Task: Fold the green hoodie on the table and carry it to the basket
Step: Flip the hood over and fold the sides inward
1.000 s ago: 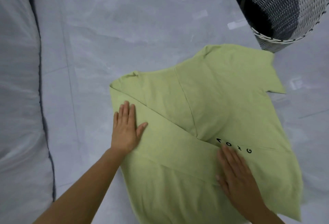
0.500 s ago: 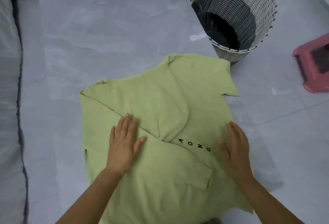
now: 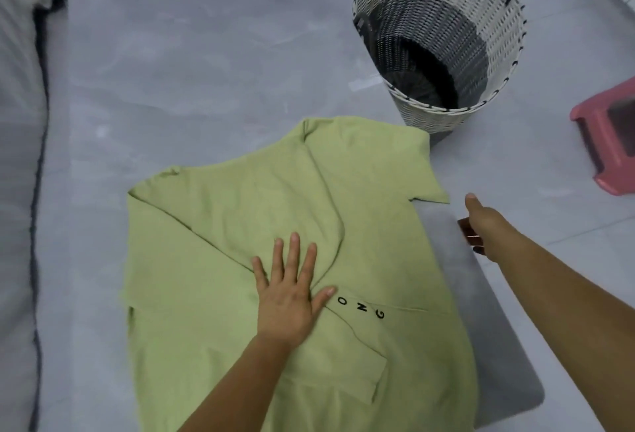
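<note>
The green hoodie (image 3: pixel 240 208) lies spread flat on the grey surface (image 3: pixel 481 294) in the centre and lower half of the frame. It is partly folded, with a long diagonal crease running from its left edge down toward the middle. The black letters "ONG" (image 3: pixel 360 308) show just right of centre.

The left grip (image 3: pixel 288 297) rests palm down on the middle of the hoodie. It is released, with fingers straight and spread and the thumb tip beside the first letter. The fabric puckers slightly around it.

The right grip (image 3: pixel 481 225) hangs to the right of the hoodie, above the bare part of the surface and clear of the cloth. Its thumb sticks out toward the top of the frame, its fingers sit in shadow under the palm, and it grasps nothing.

The white woven basket (image 3: pixel 429 112) with black handles stands on the grey floor (image 3: pixel 206 53) at upper right. Its base is just beside the hoodie's top edge.

A pink stool (image 3: pixel 604 143) sits at the right edge of the frame. Pale padding with a dark seam (image 3: pixel 17 157) runs down the left edge.
</note>
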`<state>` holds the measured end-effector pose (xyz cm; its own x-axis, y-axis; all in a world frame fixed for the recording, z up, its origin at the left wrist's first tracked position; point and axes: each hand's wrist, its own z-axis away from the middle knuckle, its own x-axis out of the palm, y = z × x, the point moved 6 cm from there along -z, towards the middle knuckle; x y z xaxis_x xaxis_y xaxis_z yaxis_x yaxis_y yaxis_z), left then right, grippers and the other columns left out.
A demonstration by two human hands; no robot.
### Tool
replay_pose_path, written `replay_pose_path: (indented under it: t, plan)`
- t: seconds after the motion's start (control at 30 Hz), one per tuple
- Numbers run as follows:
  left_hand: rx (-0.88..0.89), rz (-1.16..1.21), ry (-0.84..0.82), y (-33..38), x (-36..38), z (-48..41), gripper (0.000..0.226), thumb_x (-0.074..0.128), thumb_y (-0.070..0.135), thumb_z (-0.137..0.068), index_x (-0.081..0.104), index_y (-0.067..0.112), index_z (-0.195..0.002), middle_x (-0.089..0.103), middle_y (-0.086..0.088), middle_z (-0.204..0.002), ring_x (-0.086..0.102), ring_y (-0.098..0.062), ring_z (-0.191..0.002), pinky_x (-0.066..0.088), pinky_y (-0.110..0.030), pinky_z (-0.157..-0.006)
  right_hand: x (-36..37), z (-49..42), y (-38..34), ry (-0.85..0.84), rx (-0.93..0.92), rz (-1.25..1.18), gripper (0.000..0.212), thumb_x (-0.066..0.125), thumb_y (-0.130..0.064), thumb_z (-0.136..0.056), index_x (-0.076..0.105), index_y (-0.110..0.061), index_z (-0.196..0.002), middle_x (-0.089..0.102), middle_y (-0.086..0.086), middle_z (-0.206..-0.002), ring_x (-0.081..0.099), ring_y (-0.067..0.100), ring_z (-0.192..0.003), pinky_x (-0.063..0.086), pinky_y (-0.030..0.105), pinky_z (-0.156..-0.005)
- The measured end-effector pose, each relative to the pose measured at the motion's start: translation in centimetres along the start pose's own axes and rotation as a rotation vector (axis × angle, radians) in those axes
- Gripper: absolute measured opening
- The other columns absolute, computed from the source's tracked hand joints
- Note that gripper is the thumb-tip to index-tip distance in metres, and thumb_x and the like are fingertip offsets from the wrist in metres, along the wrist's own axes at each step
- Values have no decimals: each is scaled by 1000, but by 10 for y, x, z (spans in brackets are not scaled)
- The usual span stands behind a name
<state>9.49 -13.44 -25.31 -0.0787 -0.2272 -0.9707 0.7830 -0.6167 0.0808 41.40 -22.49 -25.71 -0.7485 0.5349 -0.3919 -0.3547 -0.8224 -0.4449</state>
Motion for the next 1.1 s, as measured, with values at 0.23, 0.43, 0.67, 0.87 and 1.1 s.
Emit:
replay_pose_path:
  t: [0.23,0.43,0.67,0.87,1.1]
  plan:
    - [-13,-21,23,-4,4,-4,75,10,69,-88,10,23,-148,7,-8,-156,10,-35,-142,8,-61,-108,34,-39,-24,-201,160,-493,16,57,-20,-87,57,-10,-75,59,3,-83,65,19,-53,50,24,-38]
    - [-16,-20,-42,-5,5,-2,75,12,69,-88,10,24,-148,2,-6,-157,9,-34,-142,7,-60,-108,21,-35,-31,-336,43,-1394,96,88,-6,-18,60,-9,-109,69,9,-108,68,26,-94,56,40,-64]
    - [-36,120,-127,-8,-2,-1,71,5,70,-87,8,32,-147,-11,9,-156,-4,-21,-144,-4,-51,-111,-37,58,-104,124,-742,-832,44,60,-16,-81,52,-17,-123,61,2,-120,62,12,-98,55,32,-81]
    - [-709,1569,280,-56,-66,27,48,28,51,-94,45,25,-131,46,0,-140,42,-16,-131,29,-30,-110,77,186,-92,288,-1504,753,26,39,-19,-79,53,-9,-98,61,16,-91,59,30,-75,40,29,-54]
    - [-1244,2462,610,-114,-14,123,90,41,78,-65,46,10,-123,45,-11,-136,43,-34,-125,37,-53,-101,130,151,10,4,-1564,1446,53,48,-12,-63,45,-16,-116,70,3,-92,67,19,-75,52,31,-69]
